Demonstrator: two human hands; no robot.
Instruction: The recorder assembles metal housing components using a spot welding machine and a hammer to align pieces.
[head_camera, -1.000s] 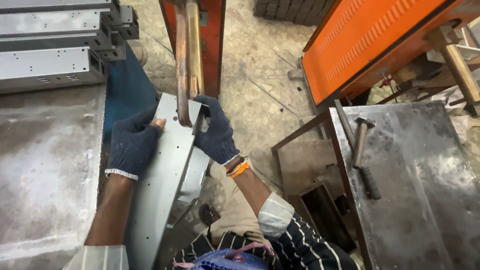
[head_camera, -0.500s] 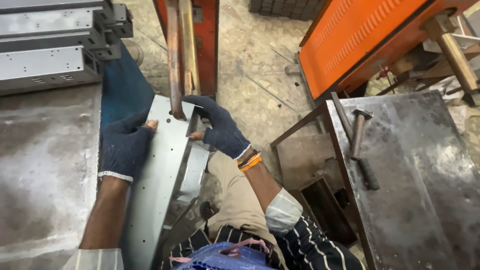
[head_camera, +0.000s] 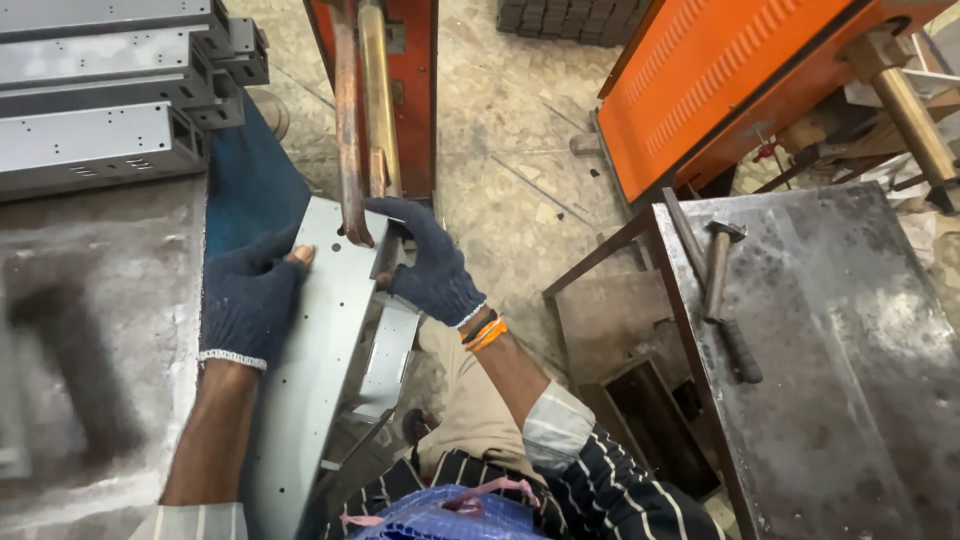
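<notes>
Now floor: (head_camera: 520, 170) speckled concrete.
Right table: (head_camera: 850, 330) scuffed steel, hammer (head_camera: 725, 300) on it.
Orange casing: (head_camera: 720, 80) top right, cut off.
Channels: (head_camera: 100, 90) grey stack, top left.
Panel: (head_camera: 320, 370) grey, punched, under the rusty arm (head_camera: 348, 130); lower end hidden.
Left hand: (head_camera: 245, 300) gloved, gripping the panel's left edge.
Right hand: (head_camera: 430, 265) gloved, closed on its top.

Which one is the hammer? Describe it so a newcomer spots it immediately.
Start at the big grey steel table on the right of the view, below the orange machine housing. Near the table's left edge lies the hammer, head toward the orange housing, dark handle pointing toward the person. A flat metal bar lies beside it, but only the hammer has a crosswise head and black grip.
</notes>
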